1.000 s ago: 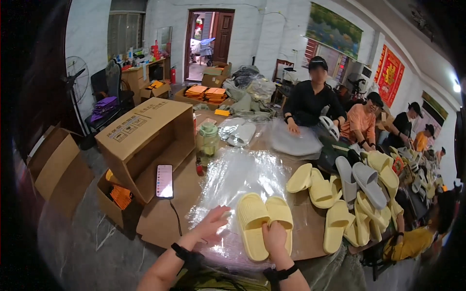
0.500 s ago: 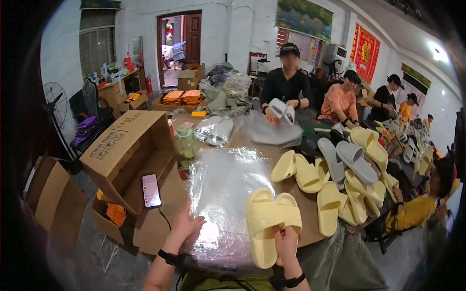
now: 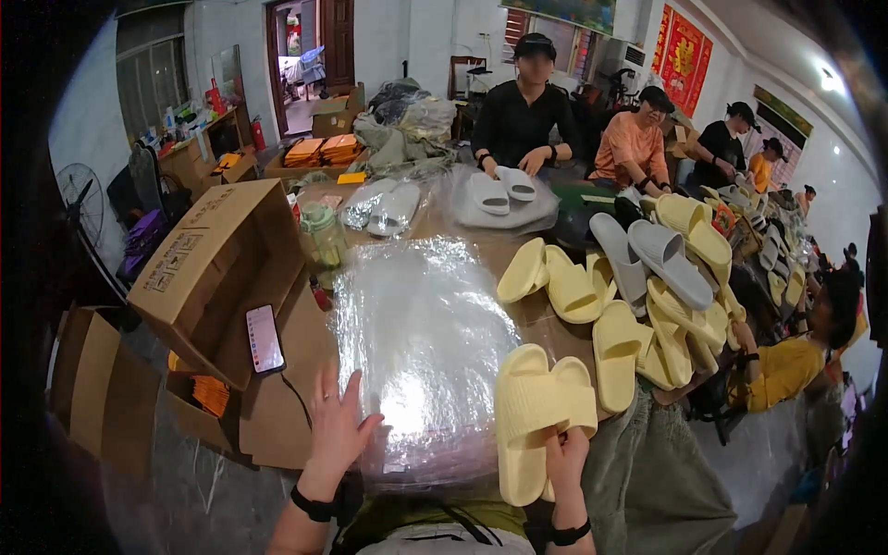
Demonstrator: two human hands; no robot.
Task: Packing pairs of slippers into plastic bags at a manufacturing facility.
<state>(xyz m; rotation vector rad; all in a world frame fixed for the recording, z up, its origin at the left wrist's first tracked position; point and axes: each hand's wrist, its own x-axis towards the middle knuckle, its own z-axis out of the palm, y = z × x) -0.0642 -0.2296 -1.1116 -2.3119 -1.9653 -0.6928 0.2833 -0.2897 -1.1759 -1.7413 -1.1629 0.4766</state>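
— Where do we stand?
— Our right hand (image 3: 566,453) has its grip clamped on a yellow pair (image 3: 527,407), bare, at the right edge of the clear plastic stack (image 3: 425,314).
— And the left hand (image 3: 338,421)?
— Grip apart, nothing held, beside the stack's left edge. Contact: we can't tell.
— Done, left?
— A pale pair (image 3: 396,208) lies across the desk (image 3: 305,356), in or on plastic, we can't say which. Loose yellow slippers (image 3: 615,356) and grey slippers (image 3: 671,264) heap unwrapped to our right; much remains, we judge.
— Surface, room?
— Brown cardboard underneath; lit phone (image 3: 265,339), pale green jar (image 3: 322,236), large carton (image 3: 208,250) alongside. We note a co-worker in black (image 3: 523,116) opposite, an open doorway (image 3: 298,65) behind.
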